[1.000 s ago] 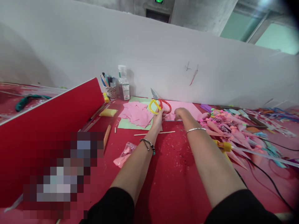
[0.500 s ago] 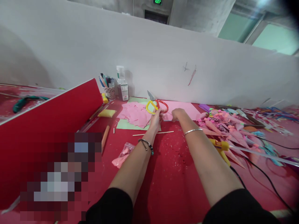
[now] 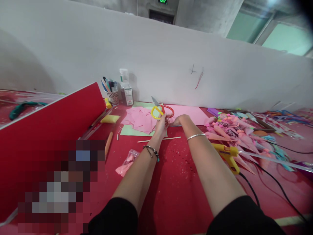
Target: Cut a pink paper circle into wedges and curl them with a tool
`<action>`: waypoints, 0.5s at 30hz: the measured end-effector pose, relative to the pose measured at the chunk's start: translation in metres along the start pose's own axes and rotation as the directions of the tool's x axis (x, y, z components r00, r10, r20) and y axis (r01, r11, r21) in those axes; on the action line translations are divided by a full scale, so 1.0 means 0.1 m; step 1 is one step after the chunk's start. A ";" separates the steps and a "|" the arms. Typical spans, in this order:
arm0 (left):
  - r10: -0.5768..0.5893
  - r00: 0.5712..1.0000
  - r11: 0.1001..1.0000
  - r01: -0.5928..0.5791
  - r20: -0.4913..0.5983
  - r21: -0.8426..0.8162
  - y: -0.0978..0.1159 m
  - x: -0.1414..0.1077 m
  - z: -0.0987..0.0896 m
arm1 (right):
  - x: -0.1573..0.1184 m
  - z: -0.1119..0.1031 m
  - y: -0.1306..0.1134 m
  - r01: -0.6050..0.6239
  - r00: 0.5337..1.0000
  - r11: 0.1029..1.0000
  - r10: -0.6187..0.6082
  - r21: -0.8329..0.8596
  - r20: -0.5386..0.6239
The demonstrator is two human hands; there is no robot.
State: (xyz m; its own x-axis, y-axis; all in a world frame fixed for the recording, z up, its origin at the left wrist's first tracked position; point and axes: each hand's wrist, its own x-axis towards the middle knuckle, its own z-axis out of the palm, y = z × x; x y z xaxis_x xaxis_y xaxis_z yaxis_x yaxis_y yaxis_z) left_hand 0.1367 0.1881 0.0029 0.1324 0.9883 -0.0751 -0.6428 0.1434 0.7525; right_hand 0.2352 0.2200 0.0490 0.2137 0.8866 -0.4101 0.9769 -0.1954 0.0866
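My left hand point(image 3: 161, 124) is closed around scissors point(image 3: 156, 109) with one yellow and one red handle loop; their blades point up and to the left. Close to its right, my right hand point(image 3: 180, 120) is bent over the near edge of a pink paper sheet point(image 3: 193, 113). Its fingers point toward the left hand and look pressed together, but their tips and anything between them are hard to see. Left of the scissors, cut pink paper pieces point(image 3: 140, 120) lie heaped on a light green sheet point(image 3: 130, 130). A thin stick point(image 3: 172, 138) lies just below my hands.
Pink cone-shaped crafts point(image 3: 230, 129) are piled at right, beside a yellow glue gun point(image 3: 227, 152) with a cord. A pen cup point(image 3: 112, 97) and a bottle point(image 3: 126, 89) stand by the white partition point(image 3: 97, 49). A red board point(image 3: 73, 114) leans at left; a small plastic bag point(image 3: 128, 162) lies nearby.
My right hand has shifted left, from a fist on the pink sheet to fingers stretched close beside my left hand. The scissors stay in my left hand. The view has turned slightly.
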 end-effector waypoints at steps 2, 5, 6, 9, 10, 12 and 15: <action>0.002 1.000 1.000 -0.002 0.002 0.000 0.00 0.00 0.00 | 0.00 0.00 -0.01 -0.043 0.996 0.999 0.044 -0.015 0.072; 0.005 1.000 1.000 -0.005 0.011 0.006 -0.01 0.00 -0.01 | 0.02 -0.01 -0.01 -0.073 0.991 0.997 0.075 -0.024 0.110; 0.006 1.000 1.000 -0.006 0.015 0.010 -0.01 0.00 -0.01 | 0.03 -0.01 -0.01 -0.072 0.991 0.997 0.074 -0.018 0.112; 0.007 1.000 1.000 -0.007 0.027 0.025 -0.02 0.00 -0.02 | 0.07 -0.04 0.03 -0.059 0.992 0.998 0.057 0.019 0.109; 0.008 1.000 0.999 -0.009 0.028 0.031 -0.02 0.00 -0.02 | 0.09 -0.05 0.06 -0.058 0.993 0.998 0.054 0.032 0.106; 0.009 1.000 0.999 -0.010 0.029 0.045 -0.02 0.01 -0.02 | 0.11 -0.08 0.11 -0.063 0.994 0.997 0.058 0.054 0.098; 0.000 1.000 0.997 -0.002 0.021 0.075 -0.03 0.02 -0.03 | 0.11 -0.12 0.19 -0.076 0.996 0.993 0.071 0.089 0.059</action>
State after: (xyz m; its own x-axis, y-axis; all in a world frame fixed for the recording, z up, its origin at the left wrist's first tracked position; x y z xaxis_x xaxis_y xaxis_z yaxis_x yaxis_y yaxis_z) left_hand 0.1365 0.1902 -0.0017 0.1478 0.9871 -0.0613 -0.5844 0.1372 0.7998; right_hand 0.2562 0.2316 0.0574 0.2820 0.8441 -0.4561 0.9536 -0.2989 0.0363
